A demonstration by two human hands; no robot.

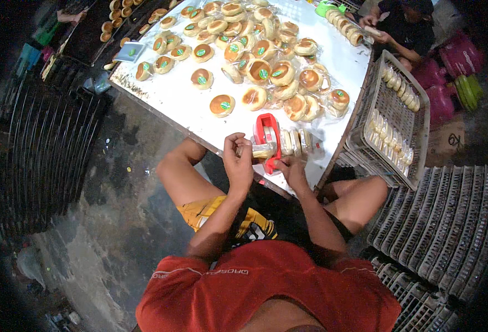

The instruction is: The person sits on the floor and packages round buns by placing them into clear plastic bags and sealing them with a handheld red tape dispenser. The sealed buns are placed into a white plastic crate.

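Observation:
At the table's near edge, my left hand point(238, 164) is closed around a bun in a clear bag point(263, 150), held on its side against a red tape dispenser point(265, 123). My right hand point(293, 172) is at the dispenser's near end, its fingers pinched together. Whatever sits between those fingertips is too small to make out. Just right of the dispenser, several bagged buns point(295, 142) stand on edge in a row. Beyond it lie a loose bun point(253, 98) and a bun with a green label point(222, 105).
A large heap of bagged buns point(261, 50) covers the white table point(169, 99). At right, a grey plastic crate point(360, 133) holds rows of bagged buns. Stacked crates point(437, 221) stand below it. A co-worker point(407, 27) handles buns at the far right. A small tray point(129, 52) lies far left.

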